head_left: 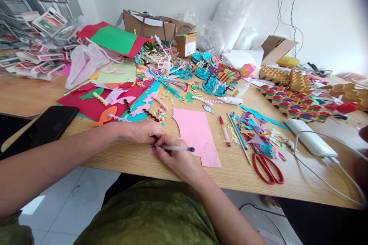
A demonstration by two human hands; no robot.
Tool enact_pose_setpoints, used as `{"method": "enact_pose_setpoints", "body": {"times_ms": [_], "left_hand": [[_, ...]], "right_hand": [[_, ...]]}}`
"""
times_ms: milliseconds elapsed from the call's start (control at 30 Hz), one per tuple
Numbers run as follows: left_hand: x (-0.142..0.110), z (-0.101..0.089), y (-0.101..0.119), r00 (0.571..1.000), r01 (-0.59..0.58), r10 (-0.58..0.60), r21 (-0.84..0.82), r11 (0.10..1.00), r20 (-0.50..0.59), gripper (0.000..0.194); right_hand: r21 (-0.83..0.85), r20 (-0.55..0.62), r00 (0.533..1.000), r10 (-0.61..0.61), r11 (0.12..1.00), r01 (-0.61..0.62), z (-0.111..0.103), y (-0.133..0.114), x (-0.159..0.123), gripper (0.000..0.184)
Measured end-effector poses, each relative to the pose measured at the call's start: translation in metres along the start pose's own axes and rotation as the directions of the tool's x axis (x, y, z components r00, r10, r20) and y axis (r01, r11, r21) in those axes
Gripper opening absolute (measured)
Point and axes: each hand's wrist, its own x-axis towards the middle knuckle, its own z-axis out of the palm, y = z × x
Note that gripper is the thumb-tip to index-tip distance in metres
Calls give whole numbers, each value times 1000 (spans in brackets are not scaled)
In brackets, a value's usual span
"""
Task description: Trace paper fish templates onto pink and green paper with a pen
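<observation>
My right hand (176, 159) is closed around a white pen (174, 147) with a black cap end, its tip pointing left onto a small pink scrap near the table's front edge. My left hand (142, 131) lies just beside it with its fingers curled, pressing down on that scrap by the pen tip. A larger pink sheet (197, 134) with a pencilled fish outline at its lower corner lies to the right of both hands.
Red-handled scissors (267, 168), a red pen (225, 132) and pencils lie right of the sheet, beside paper offcuts. A black phone (47, 126) sits left. A white device (310, 138) with a cable lies at right. Coloured paper, pipe cleaners, egg trays (290, 103) and boxes crowd the back.
</observation>
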Motion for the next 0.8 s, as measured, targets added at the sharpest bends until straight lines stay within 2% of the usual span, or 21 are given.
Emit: {"method": "enact_pose_setpoints", "body": {"times_ms": [800], "left_hand": [[2,-1,6,993,117,-119,62,991,27,22]], "right_hand": [[8,-21,1000,-17,1000,17,3,4,-1,9]]}}
